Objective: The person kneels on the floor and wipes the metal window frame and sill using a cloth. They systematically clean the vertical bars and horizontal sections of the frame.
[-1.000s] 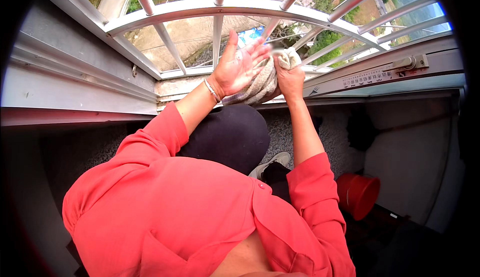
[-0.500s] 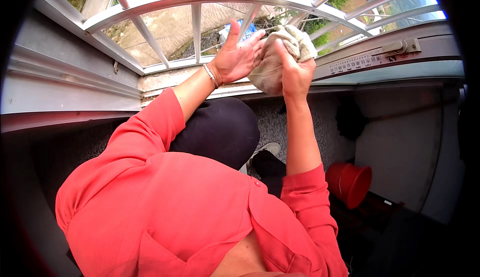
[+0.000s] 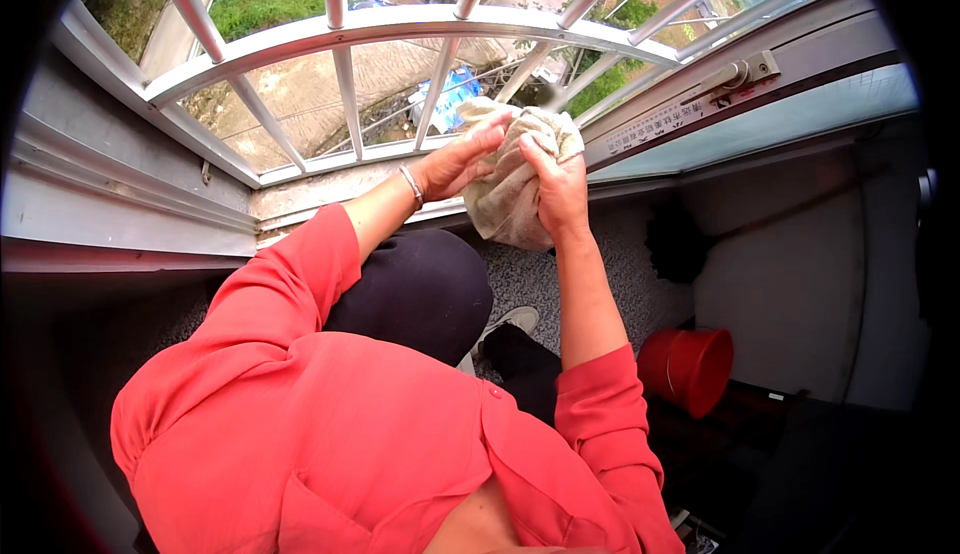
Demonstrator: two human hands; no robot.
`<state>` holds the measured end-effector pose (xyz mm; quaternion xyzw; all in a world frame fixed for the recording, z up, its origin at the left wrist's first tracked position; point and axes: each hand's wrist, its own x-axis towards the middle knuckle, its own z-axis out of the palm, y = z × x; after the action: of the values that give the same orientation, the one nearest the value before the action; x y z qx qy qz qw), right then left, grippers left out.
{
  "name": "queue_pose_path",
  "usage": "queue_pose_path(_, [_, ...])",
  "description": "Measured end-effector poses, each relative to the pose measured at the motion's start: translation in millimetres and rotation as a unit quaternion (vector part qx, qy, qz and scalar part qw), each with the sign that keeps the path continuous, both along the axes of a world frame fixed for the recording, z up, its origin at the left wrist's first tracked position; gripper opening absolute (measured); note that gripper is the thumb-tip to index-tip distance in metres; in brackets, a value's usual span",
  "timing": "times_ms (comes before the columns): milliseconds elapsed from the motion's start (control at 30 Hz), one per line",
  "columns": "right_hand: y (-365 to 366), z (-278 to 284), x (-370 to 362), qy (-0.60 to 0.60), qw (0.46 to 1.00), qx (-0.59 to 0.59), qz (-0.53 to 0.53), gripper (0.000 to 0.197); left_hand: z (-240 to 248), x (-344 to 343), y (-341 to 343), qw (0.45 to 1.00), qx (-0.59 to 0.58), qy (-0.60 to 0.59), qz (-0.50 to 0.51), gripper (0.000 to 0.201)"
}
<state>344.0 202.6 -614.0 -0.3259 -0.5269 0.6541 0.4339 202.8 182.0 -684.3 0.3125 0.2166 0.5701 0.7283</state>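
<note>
A damp-looking beige cloth (image 3: 505,199) hangs bunched up in front of the window bars, above the sill. Its upper right part is gripped by my right hand (image 3: 565,194), the thumb lying over the folds. From the other side my left hand (image 3: 455,166), with a bracelet at the wrist, has its fingers closed against the cloth's upper left part. Folds hide some fingertips of both hands. The cloth's lower end droops over the inner edge of the window frame.
Curved metal bars (image 3: 400,29) fence the window, with ground far below outside. A sliding window frame (image 3: 690,119) with a latch is at right. A red bucket (image 3: 665,364) and a dark mop head (image 3: 677,241) stand on the floor. My bent knee (image 3: 420,279) is close to the sill.
My left hand, spread beside the cloth before, has come against it with fingers closing. My right hand and the cloth are lower and further left in view, and the whole view has shifted.
</note>
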Motion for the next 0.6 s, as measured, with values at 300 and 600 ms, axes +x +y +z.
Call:
queue_pose_path(300, [1,33,51,-0.270,0.958,0.087,-0.034,0.030,29,7,24,0.922,0.038,0.155,0.352,0.030])
queue_pose_path(600, [-4,73,95,-0.125,0.980,0.107,-0.114,0.021,47,40,94,0.799,0.215,0.357,0.434,0.031])
